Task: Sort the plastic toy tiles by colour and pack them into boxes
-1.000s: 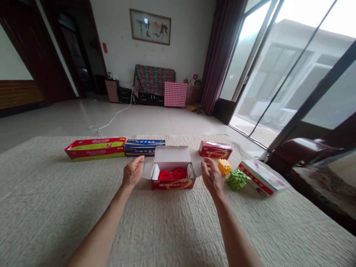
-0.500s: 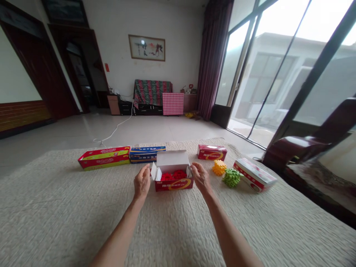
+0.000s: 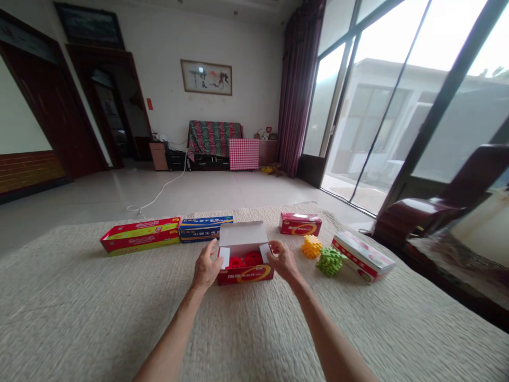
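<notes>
A red cardboard box [image 3: 238,278] stands in front of me with its white lid [image 3: 244,234] raised at the back. Red toy pieces [image 3: 244,260] lie inside it. At the left end, my left hand [image 3: 207,265] has its thumb against the white left flap [image 3: 225,258], fingers apart and extended upward. My right hand [image 3: 283,261] is at the other end, thumb and index finger apart, touching the right flap [image 3: 264,251]. Both flaps lean inward over the opening. Neither hand has anything visibly gripped in it.
Right of the box are a yellow spiky toy [image 3: 311,246], a green one [image 3: 330,262], a smaller red box [image 3: 300,224] and a white-and-red box [image 3: 362,256]. A red-and-green box [image 3: 141,236] and a blue box [image 3: 204,229] lie back left, all on a beige quilted cover [image 3: 159,276].
Both side flaps have swung inward from standing out at the box's ends. My hands have followed them, and the left thumb now presses at its flap. The view has tilted slightly upward.
</notes>
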Available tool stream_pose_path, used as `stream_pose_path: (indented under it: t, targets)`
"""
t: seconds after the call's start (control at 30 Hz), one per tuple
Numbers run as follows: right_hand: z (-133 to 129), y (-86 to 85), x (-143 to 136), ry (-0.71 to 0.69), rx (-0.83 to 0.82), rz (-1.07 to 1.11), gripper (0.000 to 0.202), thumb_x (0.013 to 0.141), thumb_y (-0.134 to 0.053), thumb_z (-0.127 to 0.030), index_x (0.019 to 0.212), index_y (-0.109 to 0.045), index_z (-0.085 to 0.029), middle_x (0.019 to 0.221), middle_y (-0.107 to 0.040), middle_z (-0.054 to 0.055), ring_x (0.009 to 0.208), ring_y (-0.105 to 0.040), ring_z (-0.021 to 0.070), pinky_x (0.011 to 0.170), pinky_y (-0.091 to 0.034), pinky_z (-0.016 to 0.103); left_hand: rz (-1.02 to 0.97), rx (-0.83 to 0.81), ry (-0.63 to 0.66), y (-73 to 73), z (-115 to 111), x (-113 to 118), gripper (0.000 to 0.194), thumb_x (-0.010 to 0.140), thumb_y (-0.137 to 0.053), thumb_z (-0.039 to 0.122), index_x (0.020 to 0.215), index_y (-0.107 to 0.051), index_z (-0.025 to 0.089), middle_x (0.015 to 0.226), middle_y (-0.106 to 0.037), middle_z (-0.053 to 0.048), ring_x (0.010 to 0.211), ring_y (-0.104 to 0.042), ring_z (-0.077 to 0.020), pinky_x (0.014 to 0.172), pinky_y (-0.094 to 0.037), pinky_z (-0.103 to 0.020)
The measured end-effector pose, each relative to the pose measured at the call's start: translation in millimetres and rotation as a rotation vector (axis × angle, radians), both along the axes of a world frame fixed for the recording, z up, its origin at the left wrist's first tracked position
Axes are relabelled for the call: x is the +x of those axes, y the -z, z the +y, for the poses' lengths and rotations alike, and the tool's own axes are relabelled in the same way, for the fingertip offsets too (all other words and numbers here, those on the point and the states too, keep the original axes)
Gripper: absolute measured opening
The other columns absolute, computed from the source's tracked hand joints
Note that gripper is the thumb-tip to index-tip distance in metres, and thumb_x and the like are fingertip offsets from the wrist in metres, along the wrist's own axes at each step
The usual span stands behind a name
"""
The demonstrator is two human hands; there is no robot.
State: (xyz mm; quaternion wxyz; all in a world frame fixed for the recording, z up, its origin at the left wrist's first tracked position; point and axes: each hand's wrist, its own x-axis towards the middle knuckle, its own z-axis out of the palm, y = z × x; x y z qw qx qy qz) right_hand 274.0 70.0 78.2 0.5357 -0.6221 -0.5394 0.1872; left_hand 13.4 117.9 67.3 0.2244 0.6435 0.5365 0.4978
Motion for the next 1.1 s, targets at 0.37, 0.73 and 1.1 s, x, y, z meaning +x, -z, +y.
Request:
stream_pose_path:
  t: [0.37, 0.73, 1.1]
  targets:
    - [11, 9.5, 5, -0.246, 0.016, 0.237, 0.080, 0.061, -0.059, -0.021, 0.138, -0.040, -0.028, 0.130, -0.054, 0.010, 0.114, -0.057, 0.0269, 0.085, -0.053, 0.044, -0.269, -0.011, 0.160, 21.5, 12, 8, 0.078, 0.070, -0.051, 0.011, 0.147, -0.034, 0.015, 0.128, -0.061, -0.013, 0.118, -0.060, -0.0225, 0.096, -0.051, -0.036]
    - [-17, -6.8, -4, -0.349, 0.063, 0.230, 0.047, 0.077, -0.068, -0.051, 0.117, -0.059, -0.027, 0.148, -0.041, 0.009, 0.127, -0.048, 0.0278, 0.100, -0.046, 0.043, -0.231, 0.122, 0.139, 15.2, 3, 9, 0.048, 0.072, -0.051, 0.013, 0.118, -0.065, 0.019, 0.125, -0.064, -0.010, 0.119, -0.058, -0.0237, 0.096, -0.053, -0.036]
    - [-13, 12.4, -9, -0.249, 0.194, 0.121, 0.033, 0.083, -0.060, -0.048, 0.105, -0.064, -0.023, 0.134, -0.054, 0.012, 0.121, -0.055, 0.0259, 0.095, -0.050, 0.040, -0.118, 0.152, 0.350, 3.8, -16, -13, 0.040, 0.078, -0.056, 0.025, 0.116, -0.066, 0.022, 0.137, -0.057, -0.007, 0.132, -0.049, -0.0227, 0.115, -0.036, -0.040]
